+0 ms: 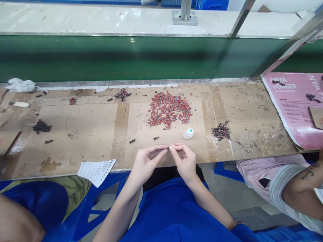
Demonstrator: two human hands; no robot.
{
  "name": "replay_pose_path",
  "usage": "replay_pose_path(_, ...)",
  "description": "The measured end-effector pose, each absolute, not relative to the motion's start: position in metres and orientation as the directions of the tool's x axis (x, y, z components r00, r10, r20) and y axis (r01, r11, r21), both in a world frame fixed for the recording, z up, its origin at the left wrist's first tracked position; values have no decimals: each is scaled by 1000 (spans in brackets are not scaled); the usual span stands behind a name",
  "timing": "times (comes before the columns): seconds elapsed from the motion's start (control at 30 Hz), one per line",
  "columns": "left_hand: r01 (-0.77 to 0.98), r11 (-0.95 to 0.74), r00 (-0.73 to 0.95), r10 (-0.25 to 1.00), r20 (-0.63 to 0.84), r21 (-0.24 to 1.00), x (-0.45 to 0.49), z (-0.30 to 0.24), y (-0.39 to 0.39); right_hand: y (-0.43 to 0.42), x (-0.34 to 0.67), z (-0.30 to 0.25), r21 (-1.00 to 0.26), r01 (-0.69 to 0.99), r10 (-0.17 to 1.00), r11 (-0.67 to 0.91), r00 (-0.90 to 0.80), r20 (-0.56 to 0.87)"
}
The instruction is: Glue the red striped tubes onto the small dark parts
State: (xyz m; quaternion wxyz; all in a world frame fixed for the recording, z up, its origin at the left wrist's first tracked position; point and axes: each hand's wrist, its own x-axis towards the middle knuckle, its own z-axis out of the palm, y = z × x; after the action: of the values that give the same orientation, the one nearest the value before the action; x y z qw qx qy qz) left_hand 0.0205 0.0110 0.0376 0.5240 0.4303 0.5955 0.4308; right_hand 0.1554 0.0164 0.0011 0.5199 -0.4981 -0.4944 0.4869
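My left hand (150, 158) and my right hand (183, 157) meet fingertip to fingertip above the front edge of the cardboard-covered bench (101, 124). Both are closed in a pinch around something tiny and dark, mostly hidden by the fingers. Beyond them spreads a wide pile of small red and silver parts (169, 109). A small white bottle with a blue tip (188, 133) stands just past my right hand. Farther right lies a heap of black and red pieces (221, 131). Two small dark pieces lie ahead of my left hand, one of them a loose dark piece (156, 138).
A paper sheet (97, 171) overhangs the front edge at left. Dark parts (41, 126) and another black-red heap (122, 94) lie on the left side. A green conveyor belt (126, 58) runs behind the bench. People sit on both sides; a pink poster (290, 111) covers the right end.
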Motion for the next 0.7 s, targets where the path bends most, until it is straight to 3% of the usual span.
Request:
replay_pose_path(0.4,-16,322,-158,934,-321,947,24,43,10,16,151,14,-954,-245,979,-172,61,-192)
replay_pose_path(0.7,-14,324,-195,927,-320,946,26,36,13,20,154,15,-947,-265,978,-183,45,-202)
